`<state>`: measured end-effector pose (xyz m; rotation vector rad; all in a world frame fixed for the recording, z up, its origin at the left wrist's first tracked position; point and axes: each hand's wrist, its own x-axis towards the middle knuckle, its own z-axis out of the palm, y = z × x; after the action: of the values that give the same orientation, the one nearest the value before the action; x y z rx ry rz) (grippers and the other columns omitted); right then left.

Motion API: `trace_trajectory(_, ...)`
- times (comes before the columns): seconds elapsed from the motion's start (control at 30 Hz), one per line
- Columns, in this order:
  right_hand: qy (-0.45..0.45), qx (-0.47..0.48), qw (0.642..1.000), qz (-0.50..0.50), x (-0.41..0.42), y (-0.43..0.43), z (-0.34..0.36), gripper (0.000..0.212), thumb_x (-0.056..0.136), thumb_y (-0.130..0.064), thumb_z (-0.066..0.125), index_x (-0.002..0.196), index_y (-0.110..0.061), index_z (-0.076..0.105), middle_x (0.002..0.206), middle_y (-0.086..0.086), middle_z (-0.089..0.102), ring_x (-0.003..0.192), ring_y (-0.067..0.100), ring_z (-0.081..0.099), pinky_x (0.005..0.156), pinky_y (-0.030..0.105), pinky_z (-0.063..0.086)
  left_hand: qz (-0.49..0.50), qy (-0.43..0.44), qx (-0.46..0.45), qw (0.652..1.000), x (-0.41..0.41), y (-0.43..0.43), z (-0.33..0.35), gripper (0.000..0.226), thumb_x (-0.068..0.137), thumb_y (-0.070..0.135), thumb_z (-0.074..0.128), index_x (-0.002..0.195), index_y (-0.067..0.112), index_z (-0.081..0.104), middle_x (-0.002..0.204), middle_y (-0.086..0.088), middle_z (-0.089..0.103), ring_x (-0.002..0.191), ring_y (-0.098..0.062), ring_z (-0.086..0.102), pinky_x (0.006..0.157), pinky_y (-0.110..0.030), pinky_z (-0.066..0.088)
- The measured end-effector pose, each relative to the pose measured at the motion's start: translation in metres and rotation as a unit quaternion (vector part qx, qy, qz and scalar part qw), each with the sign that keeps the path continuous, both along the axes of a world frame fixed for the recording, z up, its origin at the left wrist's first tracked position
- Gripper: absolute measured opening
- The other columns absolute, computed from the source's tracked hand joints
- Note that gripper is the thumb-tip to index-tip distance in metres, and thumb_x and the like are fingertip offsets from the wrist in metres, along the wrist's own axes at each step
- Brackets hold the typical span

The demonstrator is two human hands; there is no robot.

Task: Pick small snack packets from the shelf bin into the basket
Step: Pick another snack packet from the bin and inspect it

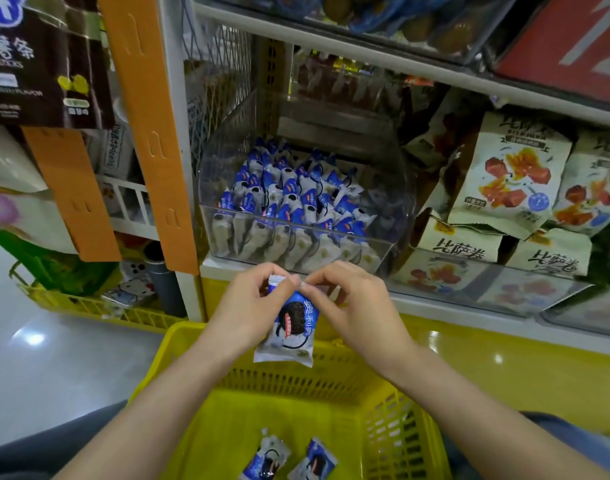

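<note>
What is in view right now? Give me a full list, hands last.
yellow basket: one, yellow, bottom centre
held snack packet: one, blue and white, above the basket
basket packets: two, blue and white, on the basket floor
clear bin: one, transparent, on the shelf ahead
binned packets: many, blue and white, in the bin
beige snack bags: several, beige with red-orange print, right of the bin
orange strips: two, orange, hanging left of the bin
dark brown bag: one, top left
left hand: pinches the held packet's top
right hand: pinches the held packet's top
</note>
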<state>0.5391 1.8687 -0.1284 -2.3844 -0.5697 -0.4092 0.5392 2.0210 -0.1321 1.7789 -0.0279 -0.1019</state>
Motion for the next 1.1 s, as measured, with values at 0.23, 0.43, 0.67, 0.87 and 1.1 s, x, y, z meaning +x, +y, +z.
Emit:
trace_trajectory(0.23, 0.170, 0.270, 0.943, -0.093, 0.005, 0.000, 0.008, 0.016, 0.093, -0.015, 0.053, 0.078, -0.021, 0.054, 0.077, -0.002, 0.063, 0.063, 0.002, 0.059, 0.057, 0.018, 0.051, 0.004, 0.048, -0.067, 0.997, -0.001, 0.005, 0.006, 0.028, 0.077, 0.017, 0.073, 0.102, 0.019, 0.060, 0.094, 0.000, 0.070, 0.075, -0.003, 0.066, 0.058, -0.010, 0.049)
trace_trajectory(0.43, 0.398, 0.483, 0.777, -0.069, 0.005, -0.002, 0.015, 0.014, 0.098, -0.010, 0.041, 0.099, 0.000, 0.051, 0.098, 0.013, 0.066, 0.078, 0.015, 0.069, 0.070, 0.023, 0.058, 0.087, -0.004, -0.118, 0.989, 0.003, 0.011, 0.006, 0.010, 0.084, 0.017, 0.066, 0.094, 0.019, 0.065, 0.086, 0.003, 0.071, 0.072, -0.002, 0.064, 0.058, -0.011, 0.048)
trace_trajectory(0.67, 0.400, 0.187, 0.897, -0.024, -0.001, 0.001, 0.006, 0.019, 0.088, -0.010, 0.060, 0.105, -0.012, 0.050, 0.101, 0.002, 0.062, 0.083, 0.010, 0.061, 0.072, 0.019, 0.050, 0.124, -0.104, -0.046, 0.986, 0.007, 0.016, 0.007, 0.012, 0.090, 0.016, 0.058, 0.080, 0.023, 0.060, 0.079, 0.004, 0.065, 0.068, 0.000, 0.057, 0.062, -0.015, 0.047)
trace_trajectory(0.87, 0.203, 0.171, 0.964, -0.008, -0.003, 0.002, 0.005, 0.030, 0.084, -0.028, 0.066, 0.111, -0.025, 0.054, 0.106, -0.014, 0.062, 0.098, -0.004, 0.058, 0.086, 0.014, 0.047, 0.039, -0.153, 0.069, 0.985, -0.001, 0.011, 0.008, 0.011, 0.087, 0.017, 0.061, 0.079, 0.024, 0.062, 0.074, 0.011, 0.064, 0.070, -0.002, 0.058, 0.064, -0.020, 0.045)
trace_trajectory(1.1, 0.232, 0.263, 0.937, -0.004, 0.001, 0.001, 0.005, 0.006, 0.087, -0.014, 0.063, 0.081, -0.016, 0.063, 0.077, 0.002, 0.069, 0.070, 0.010, 0.065, 0.066, 0.027, 0.056, 0.018, -0.099, 0.043, 0.994, -0.002, 0.005, 0.006, 0.009, 0.088, 0.018, 0.060, 0.092, 0.012, 0.064, 0.084, -0.007, 0.071, 0.084, -0.023, 0.066, 0.079, -0.048, 0.052)
